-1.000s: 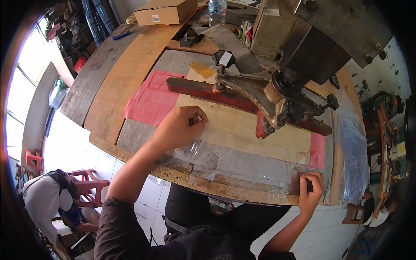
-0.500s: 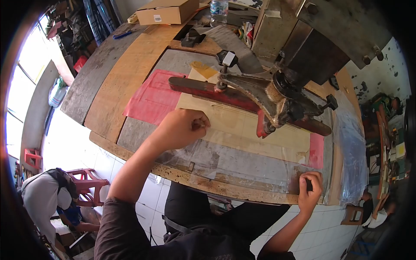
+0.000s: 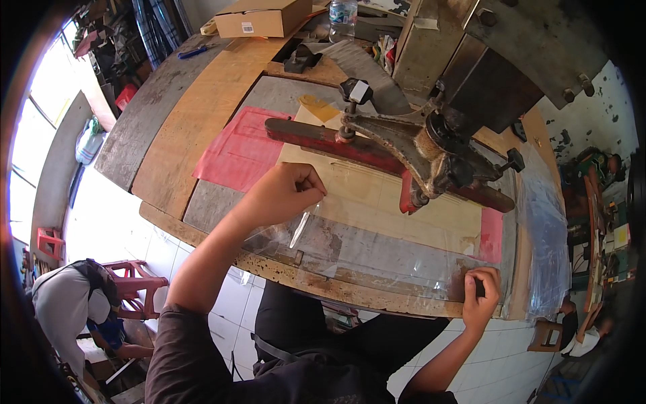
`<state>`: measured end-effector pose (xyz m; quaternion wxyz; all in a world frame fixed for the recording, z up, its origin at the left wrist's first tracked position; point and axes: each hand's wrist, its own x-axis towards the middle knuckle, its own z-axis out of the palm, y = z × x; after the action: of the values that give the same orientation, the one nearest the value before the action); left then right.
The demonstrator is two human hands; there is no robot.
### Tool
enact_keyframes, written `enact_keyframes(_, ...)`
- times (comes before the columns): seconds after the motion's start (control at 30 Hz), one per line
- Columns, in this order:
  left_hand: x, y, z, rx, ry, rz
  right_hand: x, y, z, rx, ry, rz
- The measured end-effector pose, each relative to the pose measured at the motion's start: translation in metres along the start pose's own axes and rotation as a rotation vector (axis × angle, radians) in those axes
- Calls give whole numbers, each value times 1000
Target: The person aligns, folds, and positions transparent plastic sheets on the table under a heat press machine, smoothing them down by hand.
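A clear plastic sheet (image 3: 377, 252) stretches across the front of the worktable, faint except for its shiny creases. My left hand (image 3: 286, 194) pinches its left part, with a bright fold hanging just below the fingers. At the front right edge, my right hand (image 3: 480, 296) is curled closed on the sheet's other end. Beyond my hands lies a cream sheet (image 3: 397, 219) over a pink sheet (image 3: 232, 148). Above these sits the press's red bar (image 3: 309, 137), close to the cream sheet; whether they touch I cannot tell.
The press head (image 3: 437, 145) with its black knobs stands over the table's right half. A cardboard box (image 3: 262, 20) and a water bottle (image 3: 342, 20) are at the back. More clear plastic (image 3: 544, 236) hangs over the right edge. A person (image 3: 74, 303) bends near a red stool (image 3: 138, 289).
My left hand has turned and lifted slightly, and a bright fold of plastic now shows beneath it. My right hand stays almost where it was.
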<state>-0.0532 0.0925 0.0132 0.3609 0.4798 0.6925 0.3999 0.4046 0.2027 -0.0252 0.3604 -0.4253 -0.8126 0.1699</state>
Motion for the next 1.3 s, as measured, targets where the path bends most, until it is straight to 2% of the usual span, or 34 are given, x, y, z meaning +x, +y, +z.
enact_keyframes(0.47,2,-2,-1,-30,-10,18,-1,1,0,-4,0,0)
enact_keyframes(0.53,5,-3,-3,-110,-41,-33,-1,1,0,1,1,5)
enact_keyframes(0.77,2,-2,1,-44,-10,-6,0,0,0,-4,-2,-8)
enact_keyframes(0.83,0,-4,8,233,165,88,1,0,0,-28,-6,-53)
enact_keyframes(0.87,1,-5,11,233,164,88,0,0,0,-28,-5,-52)
enact_keyframes(0.93,5,-10,18,469,298,153,0,0,1,-25,-3,-47)
enact_keyframes(1.03,9,-18,24,536,306,229,1,0,0,-37,-4,-57)
enact_keyframes(1.3,18,-14,26,688,279,216,1,-3,0,-43,-5,-62)
